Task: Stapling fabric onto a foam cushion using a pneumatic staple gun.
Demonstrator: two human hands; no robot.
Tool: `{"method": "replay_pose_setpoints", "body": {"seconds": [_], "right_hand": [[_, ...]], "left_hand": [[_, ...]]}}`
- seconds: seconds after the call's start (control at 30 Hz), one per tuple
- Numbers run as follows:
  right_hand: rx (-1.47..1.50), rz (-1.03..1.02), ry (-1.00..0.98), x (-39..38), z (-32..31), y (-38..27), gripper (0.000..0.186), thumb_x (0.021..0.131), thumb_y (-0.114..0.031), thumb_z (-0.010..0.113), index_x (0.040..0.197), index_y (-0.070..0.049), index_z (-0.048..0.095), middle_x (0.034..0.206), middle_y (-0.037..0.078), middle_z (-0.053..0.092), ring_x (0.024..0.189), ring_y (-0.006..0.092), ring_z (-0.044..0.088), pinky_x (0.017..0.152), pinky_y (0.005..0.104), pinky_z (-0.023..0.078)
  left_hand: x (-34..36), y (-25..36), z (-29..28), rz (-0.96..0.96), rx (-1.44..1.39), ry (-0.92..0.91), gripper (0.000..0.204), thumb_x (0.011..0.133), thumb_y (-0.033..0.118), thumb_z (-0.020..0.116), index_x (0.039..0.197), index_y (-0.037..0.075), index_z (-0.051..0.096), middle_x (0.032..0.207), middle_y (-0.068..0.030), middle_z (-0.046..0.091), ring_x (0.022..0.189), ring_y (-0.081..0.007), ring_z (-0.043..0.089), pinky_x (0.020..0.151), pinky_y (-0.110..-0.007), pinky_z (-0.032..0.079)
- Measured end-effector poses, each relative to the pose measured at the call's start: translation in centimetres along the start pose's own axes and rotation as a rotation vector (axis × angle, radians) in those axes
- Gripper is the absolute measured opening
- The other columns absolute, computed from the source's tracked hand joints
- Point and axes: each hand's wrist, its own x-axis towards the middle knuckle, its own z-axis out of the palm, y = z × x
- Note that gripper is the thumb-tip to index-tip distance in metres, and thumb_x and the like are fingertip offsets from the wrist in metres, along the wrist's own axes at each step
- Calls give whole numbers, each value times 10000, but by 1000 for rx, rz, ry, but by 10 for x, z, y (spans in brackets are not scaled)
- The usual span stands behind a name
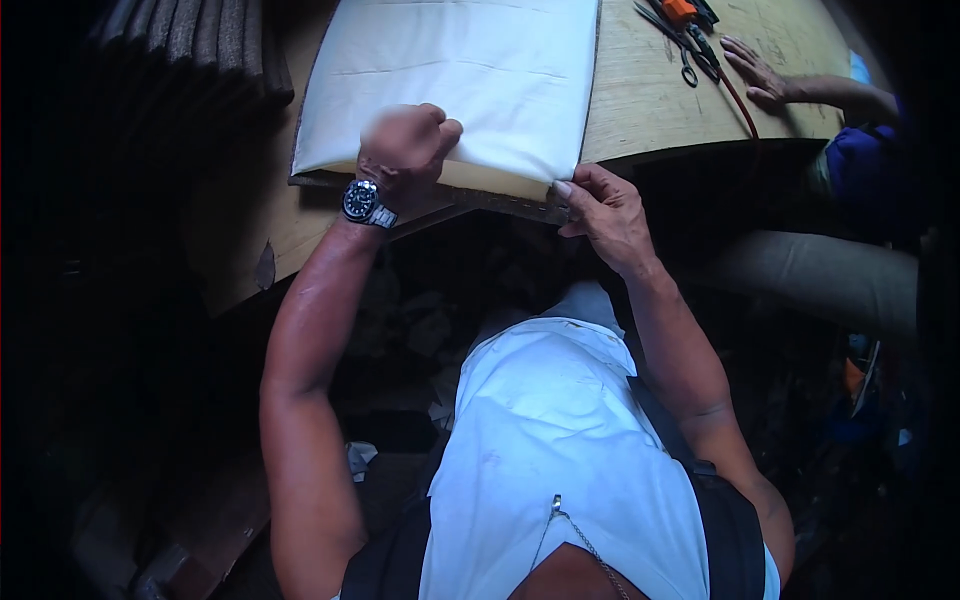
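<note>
A padded panel [450, 60] of white fabric over pale yellow foam, with a dark underside, lies at the near edge of the wooden table. My left hand [410, 145], wearing a metal watch, is on its near left part, fingers curled, partly smeared by motion; what is inside them is hidden. My right hand [605, 215] pinches the panel’s near right corner, thumb on the side where the yellow foam shows.
Brown padded pieces [200, 45] are stacked upper left. Black scissors [689, 70] and an orange tool [680, 12] with a red hose lie upper right, near a co-worker’s hand [760, 80] on the wooden table [665, 120]. A grey cushioned shape [810, 280] is below.
</note>
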Motion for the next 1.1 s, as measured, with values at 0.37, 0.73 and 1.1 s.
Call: {"method": "replay_pose_setpoints", "body": {"seconds": [0.37, 0.73, 1.1], "right_hand": [[16, 107, 37, 0, -8, 34, 207, 980, -170, 685, 1117, -19, 719, 968, 39, 710, 841, 96, 665, 651, 249, 598], [18, 51, -17, 56, -36, 17, 265, 1006, -227, 674, 1193, -40, 698, 983, -11, 693, 865, 53, 651, 720, 234, 609], [20, 94, -36, 56, -38, 15, 210, 1000, -211, 674, 1133, -51, 702, 963, -12, 674, 870, 56, 635, 711, 240, 608]], "left_hand": [[-46, 98, 43, -121, -74, -40, 750, 784, 511, 834, 1398, 191, 547, 1492, -87, 521, 1392, -283, 470, 1176, -487, 282], [-19, 26, 39, -143, -70, 105, 592, 904, 466, 740, 1359, 118, 591, 1389, -93, 618, 1330, -292, 550, 1133, -440, 383], [-66, -109, -56, -106, 184, -389, 514, 826, 55, 713, 1323, 74, 583, 1347, -93, 626, 1200, -301, 626, 1042, -440, 496]]}}
